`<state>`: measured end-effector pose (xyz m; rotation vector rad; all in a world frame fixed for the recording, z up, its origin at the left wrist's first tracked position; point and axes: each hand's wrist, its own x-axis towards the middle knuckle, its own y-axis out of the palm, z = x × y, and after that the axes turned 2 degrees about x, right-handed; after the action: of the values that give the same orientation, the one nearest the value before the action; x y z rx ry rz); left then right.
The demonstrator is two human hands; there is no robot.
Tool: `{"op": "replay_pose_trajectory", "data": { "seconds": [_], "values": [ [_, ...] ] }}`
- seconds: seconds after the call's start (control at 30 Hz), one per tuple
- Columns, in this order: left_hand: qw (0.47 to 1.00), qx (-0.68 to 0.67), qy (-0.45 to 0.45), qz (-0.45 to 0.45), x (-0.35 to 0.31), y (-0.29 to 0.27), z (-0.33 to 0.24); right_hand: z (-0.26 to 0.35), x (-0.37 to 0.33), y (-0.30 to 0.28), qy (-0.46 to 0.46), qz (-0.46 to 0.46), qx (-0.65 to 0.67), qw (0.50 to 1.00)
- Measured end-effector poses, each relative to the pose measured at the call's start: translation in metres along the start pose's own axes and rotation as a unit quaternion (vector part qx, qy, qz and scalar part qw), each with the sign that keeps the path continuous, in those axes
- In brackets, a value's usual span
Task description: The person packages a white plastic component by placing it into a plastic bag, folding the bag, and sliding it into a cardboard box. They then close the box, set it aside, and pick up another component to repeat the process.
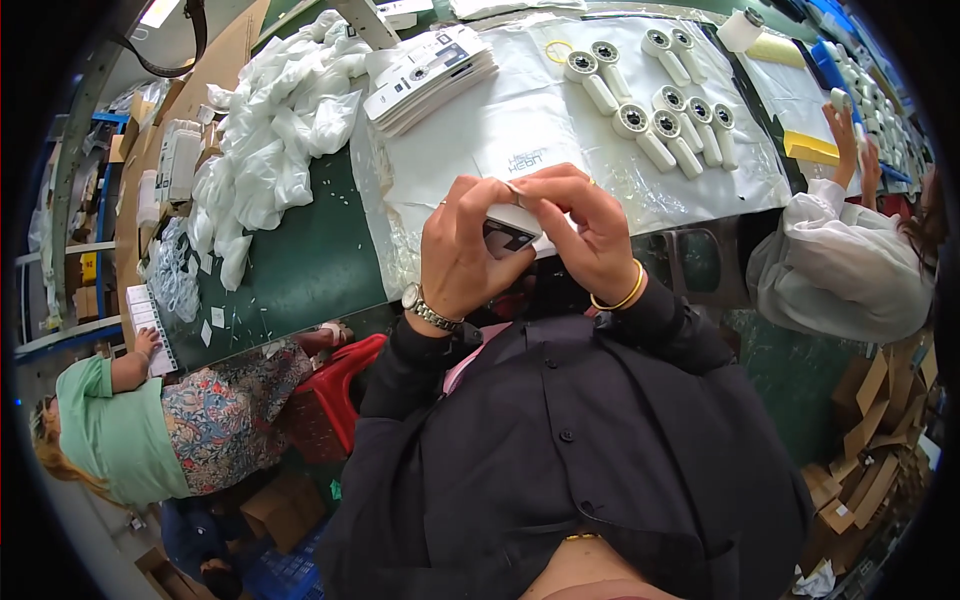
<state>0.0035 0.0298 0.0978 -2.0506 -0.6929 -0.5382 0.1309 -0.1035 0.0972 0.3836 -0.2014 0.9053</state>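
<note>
Between my two hands, close to the near table edge, is a small white carton (508,238) with dark print. My left hand (458,245) is closed round its left side. My right hand (588,235) pinches the carton's top edge, and the fingertips of both hands meet there. Most of the carton is hidden behind my fingers. Just beyond my hands lies a white plastic sheet (530,110). On it, to the left, rests a stack of flat white cartons (430,80) with similar dark print. Several white handheld devices (680,130) with round, dark-centred heads lie at the right.
A heap of white plastic bags (290,110) covers the table's far left. A yellow rubber band (558,50) lies near the devices. One person (130,420) sits at the left by a red stool (345,385); another (840,260) works at the right. Cardboard pieces (870,440) are piled at lower right.
</note>
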Motion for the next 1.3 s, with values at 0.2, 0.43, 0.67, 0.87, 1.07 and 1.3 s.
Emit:
{"op": "replay_pose_trajectory", "data": {
  "seconds": [0.2,0.43,0.67,0.87,1.07,1.3],
  "values": [
    [1.0,-0.01,-0.015,-0.006,-0.007,0.006,0.006,0.002,0.003,-0.013,-0.099,0.091,-0.142,0.981],
    [0.981,0.169,-0.025,-0.087,0.002,0.008,-0.011,0.008,0.002,-0.004,-0.151,0.073,-0.184,0.968],
    [0.994,0.109,0.028,0.011,-0.004,-0.007,0.011,0.007,-0.004,-0.018,0.04,0.144,-0.086,0.985],
    [0.99,0.085,0.098,0.046,0.002,-0.021,0.018,0.015,0.004,-0.022,0.215,0.138,0.067,0.964],
    [0.987,0.081,0.114,0.083,0.004,-0.022,0.016,0.013,0.003,-0.021,0.21,0.158,-0.019,0.965],
    [0.982,0.115,0.098,0.111,0.004,-0.022,0.011,0.008,-0.006,-0.013,0.16,0.106,-0.088,0.977]
  ]
}}
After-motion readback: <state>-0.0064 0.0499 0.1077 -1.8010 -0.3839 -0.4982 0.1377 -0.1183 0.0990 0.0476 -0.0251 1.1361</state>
